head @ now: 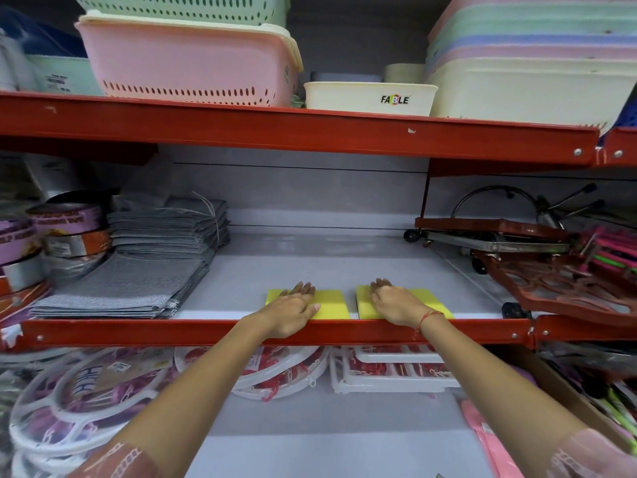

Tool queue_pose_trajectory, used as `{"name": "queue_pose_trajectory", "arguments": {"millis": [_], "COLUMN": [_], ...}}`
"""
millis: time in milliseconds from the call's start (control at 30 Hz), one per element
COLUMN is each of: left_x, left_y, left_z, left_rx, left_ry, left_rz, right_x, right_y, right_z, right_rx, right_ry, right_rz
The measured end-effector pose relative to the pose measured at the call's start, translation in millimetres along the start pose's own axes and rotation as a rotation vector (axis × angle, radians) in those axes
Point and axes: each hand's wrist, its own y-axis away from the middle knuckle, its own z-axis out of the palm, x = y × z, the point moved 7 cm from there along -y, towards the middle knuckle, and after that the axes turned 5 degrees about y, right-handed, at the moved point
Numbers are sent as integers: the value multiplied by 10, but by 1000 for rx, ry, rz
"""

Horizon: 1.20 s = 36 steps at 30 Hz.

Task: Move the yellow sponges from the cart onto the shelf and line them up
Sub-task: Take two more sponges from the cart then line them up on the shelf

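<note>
Two yellow sponges lie side by side at the front edge of the middle shelf (pixel 310 260), a narrow gap between them. My left hand (pixel 293 307) lies palm down on the left sponge (pixel 332 305), fingertips reaching its far edge and thumb on top. On the right sponge (pixel 429 300), which shows a dark edge on its left side, my right hand (pixel 396 303) has its fingers curled over the far left corner. Both forearms cross the red front rail (pixel 172 332). The cart is out of view.
Folded grey cloths (pixel 144 270) and tape rolls (pixel 65 229) fill the shelf's left side. Red wheeled stands (pixel 537 270) crowd the right. Plastic baskets (pixel 193 60) sit on the shelf above. White hanger racks (pixel 389 370) lie on the shelf below.
</note>
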Motion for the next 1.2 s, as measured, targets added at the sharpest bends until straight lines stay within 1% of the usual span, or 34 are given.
{"name": "queue_pose_trajectory", "arguments": {"millis": [67,233,567,700,767,833,933,1067,1200], "left_x": [23,6,-20,-35,-35,-40,-45,-35,-32], "left_y": [-28,-25,-39,-46,-49,-51,-50,-44,-41], "left_z": [40,48,66,76,82,84,85,82,86], "left_rx": [13,53,63,75,79,79,79,82,76], "left_ry": [-16,-38,-41,-40,-46,-50,-52,-53,-59], "left_rz": [7,15,21,17,16,15,15,16,14], "right_x": [18,-45,-213,31,256,504,733,765,695], "right_y": [20,87,112,126,147,166,260,374,336], "right_z": [83,125,103,-17,-88,-109,-33,34,45], "right_rx": [-18,-3,-3,65,85,85,40,76,67], "right_ry": [-6,-35,-60,-75,-53,-23,-9,-40,-52], "right_rz": [-16,-82,-66,-52,-9,37,80,125,125]}}
